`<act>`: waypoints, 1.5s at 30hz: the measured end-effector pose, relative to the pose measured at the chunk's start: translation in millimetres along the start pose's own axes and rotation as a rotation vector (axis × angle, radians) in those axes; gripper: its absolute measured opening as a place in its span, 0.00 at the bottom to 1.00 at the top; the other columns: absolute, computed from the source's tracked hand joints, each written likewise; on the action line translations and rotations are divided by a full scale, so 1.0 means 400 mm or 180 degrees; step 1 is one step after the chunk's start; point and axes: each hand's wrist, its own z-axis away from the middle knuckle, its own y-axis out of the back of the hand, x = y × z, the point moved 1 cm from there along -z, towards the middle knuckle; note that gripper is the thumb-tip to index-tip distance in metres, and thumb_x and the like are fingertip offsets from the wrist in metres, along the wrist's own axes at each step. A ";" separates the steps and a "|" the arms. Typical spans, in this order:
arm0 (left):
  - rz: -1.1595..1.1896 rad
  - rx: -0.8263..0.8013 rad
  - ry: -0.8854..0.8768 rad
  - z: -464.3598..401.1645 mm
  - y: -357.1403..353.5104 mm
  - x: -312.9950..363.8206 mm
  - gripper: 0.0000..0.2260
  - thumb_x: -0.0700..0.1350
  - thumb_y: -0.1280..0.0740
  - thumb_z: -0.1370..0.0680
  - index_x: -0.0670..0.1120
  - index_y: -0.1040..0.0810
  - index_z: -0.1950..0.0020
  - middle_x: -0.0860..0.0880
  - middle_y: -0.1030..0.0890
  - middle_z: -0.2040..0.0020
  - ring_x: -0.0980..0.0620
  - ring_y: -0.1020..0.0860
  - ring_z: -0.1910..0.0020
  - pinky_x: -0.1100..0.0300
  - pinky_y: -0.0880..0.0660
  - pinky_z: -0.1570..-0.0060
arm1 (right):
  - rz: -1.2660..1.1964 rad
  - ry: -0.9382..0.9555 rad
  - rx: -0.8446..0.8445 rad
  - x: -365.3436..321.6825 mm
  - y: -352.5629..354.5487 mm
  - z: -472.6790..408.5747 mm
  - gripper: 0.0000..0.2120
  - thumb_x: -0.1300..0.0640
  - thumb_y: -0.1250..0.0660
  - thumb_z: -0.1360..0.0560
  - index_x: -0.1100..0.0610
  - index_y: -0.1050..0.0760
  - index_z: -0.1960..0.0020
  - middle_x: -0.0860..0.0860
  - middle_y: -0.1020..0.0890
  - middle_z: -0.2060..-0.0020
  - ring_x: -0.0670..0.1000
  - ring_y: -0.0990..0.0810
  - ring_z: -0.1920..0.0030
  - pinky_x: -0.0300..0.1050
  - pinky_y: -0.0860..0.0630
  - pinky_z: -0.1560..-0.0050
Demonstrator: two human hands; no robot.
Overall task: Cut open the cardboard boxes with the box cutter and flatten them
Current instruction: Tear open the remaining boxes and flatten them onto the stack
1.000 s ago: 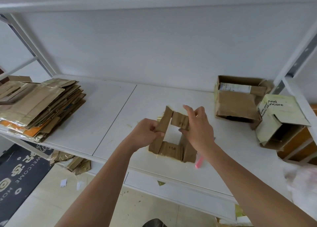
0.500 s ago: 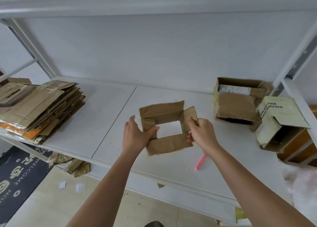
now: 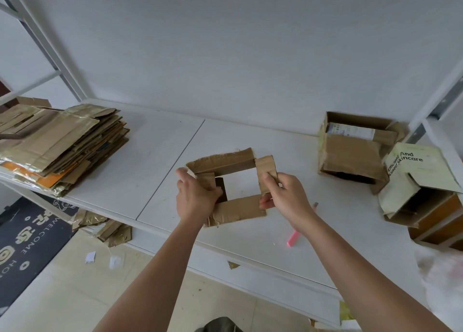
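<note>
Your left hand (image 3: 196,196) grips the left wall of the opened brown cardboard box (image 3: 231,187), held above the white shelf (image 3: 160,171); your right hand (image 3: 285,194) pinches its right flap. Right of the box lies a pink box cutter (image 3: 293,238), partly behind your right forearm, with two unflattened cartons (image 3: 350,151) beyond. Left of the box sits a stack of flattened cardboard (image 3: 60,143).

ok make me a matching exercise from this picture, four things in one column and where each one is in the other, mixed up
Things:
1. small opened box
2. stack of flattened cardboard
3. pink box cutter
4. pale green skincare box

Places:
A. far right of the shelf
B. left end of the shelf
C. held up between both hands
D. lying on the shelf beside the right forearm

Pairs: 1-C, 2-B, 3-D, 4-A
</note>
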 end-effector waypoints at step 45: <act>0.2821 -0.0491 0.1334 -0.196 0.175 -0.210 0.06 0.37 0.40 0.18 0.43 0.26 0.52 0.41 0.20 0.51 0.43 0.20 0.57 0.43 0.18 0.59 | 0.0191 -0.0014 0.0137 0.073 -0.236 -0.065 0.36 0.46 0.32 0.23 0.35 0.50 0.23 0.55 0.43 0.23 0.55 0.33 0.27 0.58 0.33 0.29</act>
